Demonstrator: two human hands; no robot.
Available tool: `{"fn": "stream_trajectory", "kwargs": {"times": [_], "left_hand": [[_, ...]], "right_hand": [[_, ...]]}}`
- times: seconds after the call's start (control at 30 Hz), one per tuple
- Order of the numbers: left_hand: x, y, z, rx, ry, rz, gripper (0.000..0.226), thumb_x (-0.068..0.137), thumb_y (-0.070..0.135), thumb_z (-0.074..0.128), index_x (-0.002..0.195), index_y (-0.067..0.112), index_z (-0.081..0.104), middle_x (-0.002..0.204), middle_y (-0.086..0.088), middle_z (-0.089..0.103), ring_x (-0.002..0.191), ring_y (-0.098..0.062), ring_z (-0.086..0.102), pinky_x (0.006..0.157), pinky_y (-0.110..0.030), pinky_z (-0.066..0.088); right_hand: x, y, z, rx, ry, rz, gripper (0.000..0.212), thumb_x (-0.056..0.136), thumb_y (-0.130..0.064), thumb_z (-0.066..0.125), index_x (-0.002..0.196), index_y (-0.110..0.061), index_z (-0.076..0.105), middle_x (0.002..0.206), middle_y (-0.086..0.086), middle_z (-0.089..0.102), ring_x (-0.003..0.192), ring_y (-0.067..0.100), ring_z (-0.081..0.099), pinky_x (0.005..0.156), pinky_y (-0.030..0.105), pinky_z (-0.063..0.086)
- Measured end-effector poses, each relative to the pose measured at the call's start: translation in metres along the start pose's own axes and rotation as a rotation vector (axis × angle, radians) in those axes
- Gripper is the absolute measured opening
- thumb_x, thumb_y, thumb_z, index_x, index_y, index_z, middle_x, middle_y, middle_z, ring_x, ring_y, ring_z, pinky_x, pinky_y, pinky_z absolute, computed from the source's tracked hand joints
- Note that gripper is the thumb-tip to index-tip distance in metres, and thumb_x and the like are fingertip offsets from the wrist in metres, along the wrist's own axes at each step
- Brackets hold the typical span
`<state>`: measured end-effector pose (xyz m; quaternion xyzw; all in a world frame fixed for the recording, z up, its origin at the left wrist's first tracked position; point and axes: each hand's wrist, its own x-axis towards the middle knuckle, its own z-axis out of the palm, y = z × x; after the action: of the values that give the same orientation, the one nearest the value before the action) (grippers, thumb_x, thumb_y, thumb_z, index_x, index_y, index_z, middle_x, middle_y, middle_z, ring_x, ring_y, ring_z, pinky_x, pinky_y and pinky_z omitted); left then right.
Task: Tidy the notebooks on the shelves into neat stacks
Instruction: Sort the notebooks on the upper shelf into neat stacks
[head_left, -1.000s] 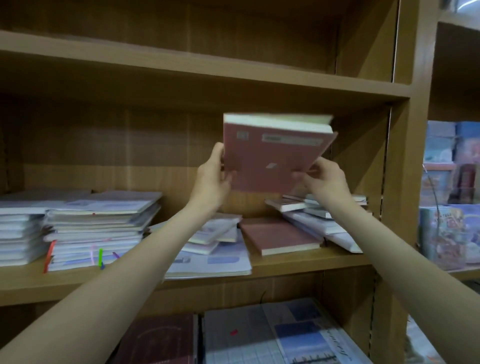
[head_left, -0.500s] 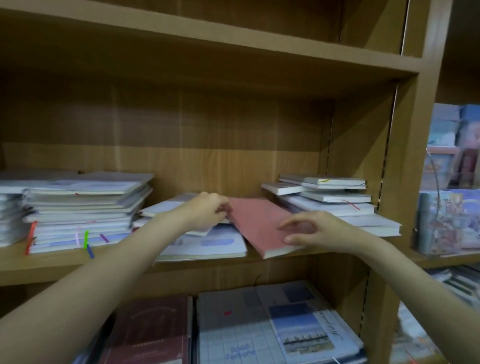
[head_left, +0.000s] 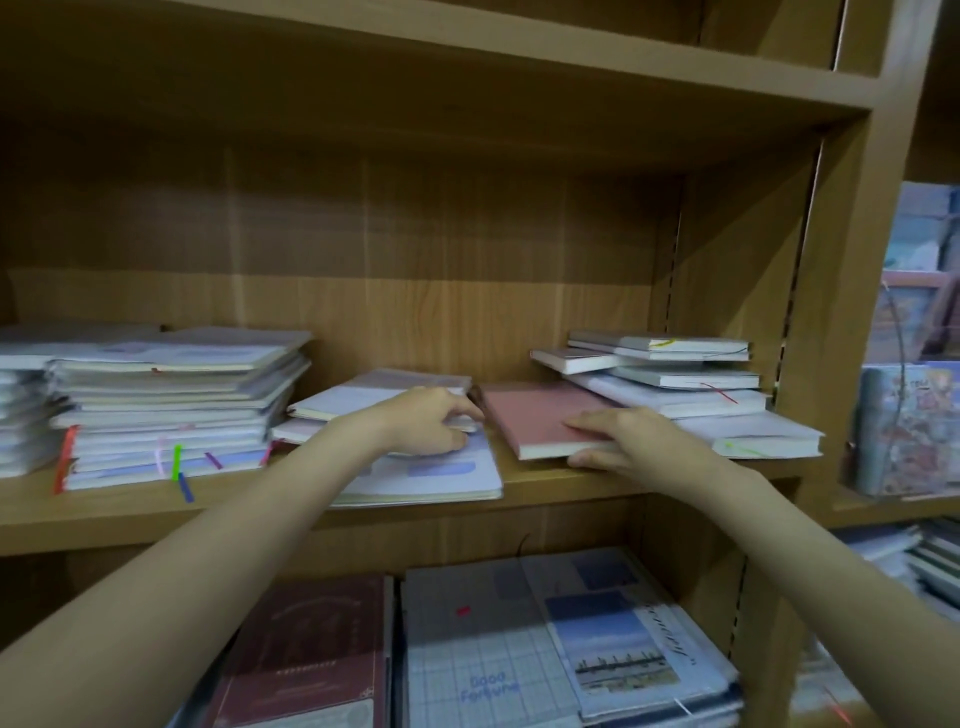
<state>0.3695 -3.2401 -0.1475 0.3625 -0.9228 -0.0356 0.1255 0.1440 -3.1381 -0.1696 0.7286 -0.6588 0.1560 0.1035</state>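
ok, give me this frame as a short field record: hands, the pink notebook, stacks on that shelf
left hand: fingers curled on the loose middle pile, grip unclear
right hand: fingers flat on the pink notebook, thumb at its front edge
pink notebook: lying flat on the shelf, between the middle pile and the right stack
right stack: skewed, books offset
left stack: tall, roughly squared, coloured ribbons hanging out
lower shelf: maroon notebook, grid-cover notebook

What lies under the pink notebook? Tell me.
The pink notebook appears to lie flat on the wooden shelf. Its right edge tucks under the messy white stack; the right hand covers its front corner.
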Motion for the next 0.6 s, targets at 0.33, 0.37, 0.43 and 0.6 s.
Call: {"fn": "stream_trajectory", "kwargs": {"times": [0.33,0.37,0.43,0.6], "left_hand": [[-0.001,-0.002,0.001,-0.043,0.000,-0.035,0.040,0.093,0.026,0.051,0.132,0.026,0.050,0.138,0.006,0.049,0.124,-0.015,0.046,0.097,-0.022,0.034],[-0.002,-0.001,0.002,-0.041,-0.002,-0.042,0.040,0.093,0.027,0.050,0.132,0.026,0.050,0.138,0.006,0.049,0.125,-0.015,0.045,0.098,-0.023,0.034],[-0.003,0.000,0.004,-0.040,0.000,-0.051,0.039,0.092,0.028,0.050,0.132,0.027,0.051,0.138,0.007,0.049,0.125,-0.015,0.045,0.100,-0.025,0.034],[-0.001,0.003,-0.001,-0.059,0.013,-0.038,0.040,0.092,0.027,0.053,0.131,0.022,0.052,0.136,0.003,0.051,0.124,-0.014,0.046,0.097,-0.023,0.035]], "right_hand": [[0.006,0.008,0.026,0.073,0.270,-0.009,0.037,0.093,-0.025,0.055,0.129,-0.018,0.055,0.134,0.002,0.055,0.127,0.016,0.045,0.104,0.021,0.020],[0.006,0.009,0.024,0.091,0.247,-0.017,0.035,0.094,-0.023,0.054,0.129,-0.017,0.056,0.133,0.002,0.055,0.127,0.016,0.045,0.103,0.020,0.020],[0.006,0.010,0.021,0.117,0.209,-0.035,0.034,0.095,-0.022,0.053,0.128,-0.020,0.057,0.133,0.000,0.056,0.127,0.013,0.045,0.104,0.018,0.020],[0.004,0.006,0.015,0.073,0.151,-0.037,0.037,0.095,-0.025,0.052,0.132,-0.021,0.053,0.135,-0.004,0.053,0.128,0.011,0.043,0.106,0.019,0.018]]}}
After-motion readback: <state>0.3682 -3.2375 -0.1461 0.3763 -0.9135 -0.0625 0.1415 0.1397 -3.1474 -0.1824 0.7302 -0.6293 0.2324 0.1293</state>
